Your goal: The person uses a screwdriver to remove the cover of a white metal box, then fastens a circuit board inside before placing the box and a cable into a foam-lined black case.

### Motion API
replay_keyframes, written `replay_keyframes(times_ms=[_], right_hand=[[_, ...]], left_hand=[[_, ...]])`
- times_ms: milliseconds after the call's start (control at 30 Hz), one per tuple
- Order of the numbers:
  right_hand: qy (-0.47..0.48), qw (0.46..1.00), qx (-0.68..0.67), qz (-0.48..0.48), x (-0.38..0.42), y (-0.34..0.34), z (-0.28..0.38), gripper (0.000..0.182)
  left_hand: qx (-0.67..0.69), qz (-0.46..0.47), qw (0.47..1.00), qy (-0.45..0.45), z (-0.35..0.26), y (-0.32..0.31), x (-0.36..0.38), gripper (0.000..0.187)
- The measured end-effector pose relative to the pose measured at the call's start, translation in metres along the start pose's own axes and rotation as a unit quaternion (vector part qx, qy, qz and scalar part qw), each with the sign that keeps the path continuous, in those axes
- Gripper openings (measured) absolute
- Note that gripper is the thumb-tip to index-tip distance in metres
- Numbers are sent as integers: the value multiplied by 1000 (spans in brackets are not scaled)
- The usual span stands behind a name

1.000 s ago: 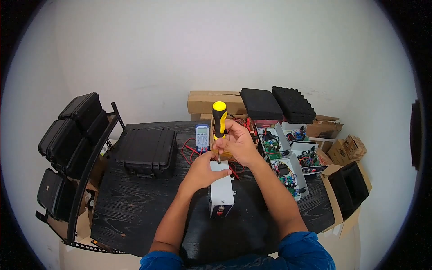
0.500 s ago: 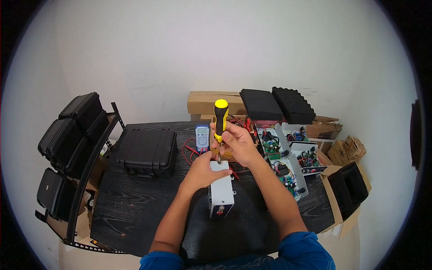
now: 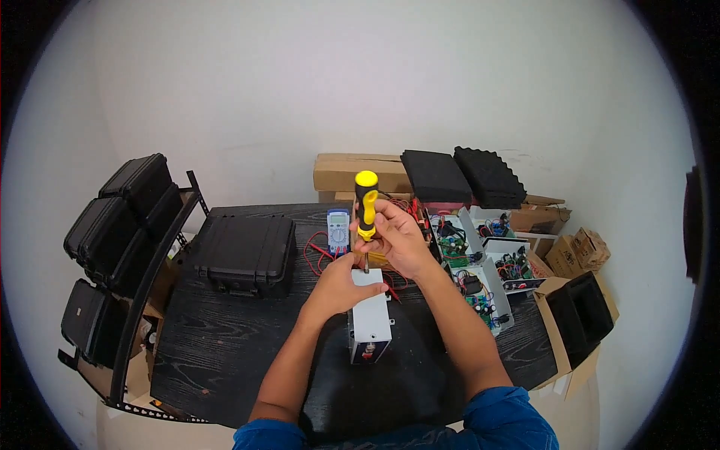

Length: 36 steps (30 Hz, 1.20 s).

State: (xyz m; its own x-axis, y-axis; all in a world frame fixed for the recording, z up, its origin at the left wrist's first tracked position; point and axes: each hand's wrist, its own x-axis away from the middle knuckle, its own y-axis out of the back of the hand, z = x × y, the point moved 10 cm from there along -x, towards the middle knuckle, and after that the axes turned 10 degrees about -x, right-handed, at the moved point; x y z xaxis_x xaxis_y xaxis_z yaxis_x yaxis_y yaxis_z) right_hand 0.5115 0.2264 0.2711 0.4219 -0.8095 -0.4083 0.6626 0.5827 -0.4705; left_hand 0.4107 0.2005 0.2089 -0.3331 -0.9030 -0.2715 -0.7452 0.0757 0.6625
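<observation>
A yellow and black screwdriver [image 3: 367, 202] stands nearly upright, its tip at the far end of a white metal box [image 3: 371, 319]. The fingers of my right hand [image 3: 397, 240] are closed round the lower part of its handle. My left hand [image 3: 335, 288] grips the far part of the box, with the thumb lying across its top. The box rests on the black table [image 3: 225, 360], its near end showing a small connector. Just beyond my left hand lies a blue and white multimeter [image 3: 338, 229] with red leads [image 3: 319, 251].
A black hard case [image 3: 244, 251] lies on the left of the table, beside a rack [image 3: 154, 289] of similar cases. Open white boxes with circuit boards [image 3: 476, 296] stand at the right. Cardboard boxes [image 3: 360, 174] and black foam [image 3: 435, 176] are at the back.
The screwdriver handle has turned and dipped slightly, and my right hand's fingers have shifted round it. My left hand and the white box look nearly unmoved.
</observation>
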Motion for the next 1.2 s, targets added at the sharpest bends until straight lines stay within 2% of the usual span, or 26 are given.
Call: replay_keyframes(times_ms=[67,167,267,367,467,567,667,767,867,967,1067,1167,1200], right_hand=[[9,1000,-13,1,1,1,1,37],[72,995,46,53,1,-3,-1,40],[124,987,105,2,0,-1,4,43],[34,995,96,4,0,8,-5,41],[-27,999,-34,-9,0,10,-10,38],[-1,999,-37,-10,1,1,0,36],[80,991,106,-11,2,-3,6,40],[56,989,140,-12,0,0,3,40],[-22,1000,8,-3,-2,13,-14,39],[-11,999,25,-43,0,2,-2,33],[107,986,126,12,1,-6,3,36],[60,987,152,-12,1,2,1,35],[39,993,111,-24,0,5,0,35]], left_hand=[[-6,-1,1000,-6,1,-1,-1,64],[-13,2,1000,-4,5,-3,-2,64],[3,7,1000,3,2,-2,-1,65],[5,1,1000,-2,4,-3,-2,67],[-14,10,1000,9,4,-2,-1,68],[-16,5,1000,10,5,-2,-1,67],[-10,15,1000,24,5,-2,0,67],[0,16,1000,21,2,0,0,66],[4,4,1000,5,4,-2,0,64],[0,-6,1000,-1,4,-1,-1,64],[-4,1,1000,5,4,-2,-1,65],[-1,15,1000,22,4,-2,0,66],[3,7,1000,15,6,-3,-1,64]])
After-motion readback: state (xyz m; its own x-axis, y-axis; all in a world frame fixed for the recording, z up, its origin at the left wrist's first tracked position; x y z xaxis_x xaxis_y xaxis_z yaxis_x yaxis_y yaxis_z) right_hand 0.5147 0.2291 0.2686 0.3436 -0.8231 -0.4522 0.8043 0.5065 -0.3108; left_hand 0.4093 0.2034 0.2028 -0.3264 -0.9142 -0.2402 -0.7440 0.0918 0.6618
